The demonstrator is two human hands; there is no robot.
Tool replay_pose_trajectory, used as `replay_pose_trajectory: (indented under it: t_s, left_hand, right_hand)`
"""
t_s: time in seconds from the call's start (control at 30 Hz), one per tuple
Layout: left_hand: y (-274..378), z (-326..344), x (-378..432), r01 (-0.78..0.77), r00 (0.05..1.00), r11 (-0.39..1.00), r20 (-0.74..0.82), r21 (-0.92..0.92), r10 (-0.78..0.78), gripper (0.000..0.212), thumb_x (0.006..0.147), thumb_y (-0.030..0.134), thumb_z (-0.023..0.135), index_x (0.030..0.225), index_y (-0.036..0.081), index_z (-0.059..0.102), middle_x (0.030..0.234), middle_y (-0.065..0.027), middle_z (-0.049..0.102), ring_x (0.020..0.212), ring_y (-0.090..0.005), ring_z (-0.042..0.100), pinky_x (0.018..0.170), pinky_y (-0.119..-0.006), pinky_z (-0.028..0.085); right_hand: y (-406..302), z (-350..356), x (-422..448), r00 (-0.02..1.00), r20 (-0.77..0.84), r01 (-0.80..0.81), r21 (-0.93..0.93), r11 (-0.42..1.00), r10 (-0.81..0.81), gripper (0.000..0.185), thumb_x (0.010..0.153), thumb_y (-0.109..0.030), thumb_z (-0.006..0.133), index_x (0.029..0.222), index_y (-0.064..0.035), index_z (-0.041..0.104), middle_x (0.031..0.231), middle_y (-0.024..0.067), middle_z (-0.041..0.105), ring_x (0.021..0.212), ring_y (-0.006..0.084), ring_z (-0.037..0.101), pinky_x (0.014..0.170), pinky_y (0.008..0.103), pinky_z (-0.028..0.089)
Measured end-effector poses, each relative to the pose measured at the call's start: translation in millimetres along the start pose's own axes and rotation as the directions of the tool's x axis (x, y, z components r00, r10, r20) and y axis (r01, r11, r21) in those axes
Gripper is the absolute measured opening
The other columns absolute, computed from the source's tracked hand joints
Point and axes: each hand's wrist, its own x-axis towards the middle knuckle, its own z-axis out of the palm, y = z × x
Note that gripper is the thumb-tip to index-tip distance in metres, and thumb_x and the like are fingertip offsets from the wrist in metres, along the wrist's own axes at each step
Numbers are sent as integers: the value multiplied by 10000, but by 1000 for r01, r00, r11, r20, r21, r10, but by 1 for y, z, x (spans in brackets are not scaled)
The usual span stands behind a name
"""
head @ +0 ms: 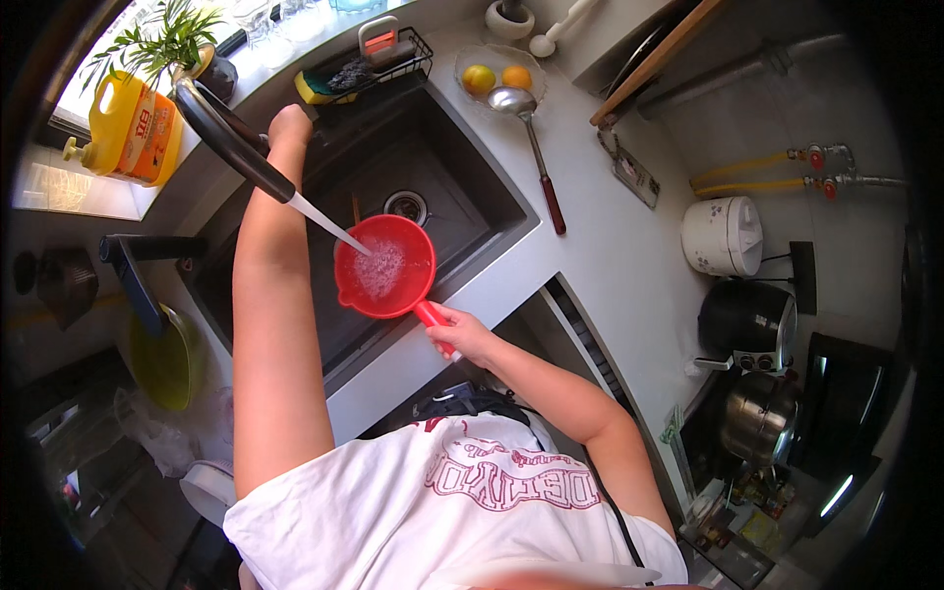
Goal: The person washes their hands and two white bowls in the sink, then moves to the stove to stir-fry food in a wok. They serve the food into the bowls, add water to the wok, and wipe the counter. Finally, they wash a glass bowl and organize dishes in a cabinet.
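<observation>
My right hand [459, 332] grips the handle of a red plastic water ladle [385, 267] above the near part of the dark sink [472, 214]. Water runs from the black faucet [243, 151] into the ladle and froths in its bowl. My left arm reaches over the sink, passing beneath the faucet's neck. My left hand [290, 125] looks curled at the sink's far edge, near the faucet base and a yellow-green sponge [316, 88]; its fingers are hidden, and whether it holds anything is unclear. A round drain [405, 207] shows beyond the ladle.
Right of the sink lie a metal ladle [546, 169] and a glass dish [535, 59] with two fruits. A wire caddy [417, 55] stands at the far edge, a yellow pump jug [136, 133] at the window. Farther right are a white rice cooker [721, 236] and a black appliance [745, 317].
</observation>
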Motion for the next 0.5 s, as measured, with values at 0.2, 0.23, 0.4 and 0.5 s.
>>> replay_pose_trajectory:
  t_s: [0.2, 0.23, 0.4, 0.5]
  left_hand:
    - [-19, 13, 13, -59, 998, 998, -23, 4, 59, 236, 802, 110, 487, 923, 24, 669, 1018, -211, 618, 953, -365, 598, 802, -432, 486]
    - [-13, 14, 15, -87, 996, 996, -23, -5, 87, 236, 802, 113, 486, 918, 21, 670, 1018, -213, 617, 951, -368, 598, 801, -433, 486]
    - [0, 7, 22, -16, 999, 987, -32, -162, 11, 456, 722, 343, 645, 998, -8, 554, 1035, -269, 585, 992, -395, 570, 829, -461, 459]
    - [-48, 30, 53, 3, 979, 997, -205, -71, -17, 573, 729, 420, 657, 1014, -45, 482, 1005, -276, 574, 933, -411, 583, 778, -480, 484]
  right_hand:
    - [6, 3, 4, 999, -1, 46, -41, 998, -46, 607, 839, -79, 538, 1397, -129, 304, 690, 15, 501, 515, 75, 483, 461, 217, 416]
    - [8, 2, 4, 998, -5, 64, -35, 997, -64, 608, 838, -80, 536, 1398, -130, 305, 691, 14, 501, 520, 75, 484, 462, 220, 415]
    - [4, 2, 2, 994, -68, 75, -72, 995, -80, 620, 809, -108, 559, 1385, -169, 339, 688, 6, 505, 537, 85, 497, 466, 230, 415]
    - [5, 4, 6, 995, -28, 92, -89, 992, -95, 541, 791, -123, 578, 1312, -162, 438, 655, 6, 505, 533, 86, 505, 467, 233, 417]
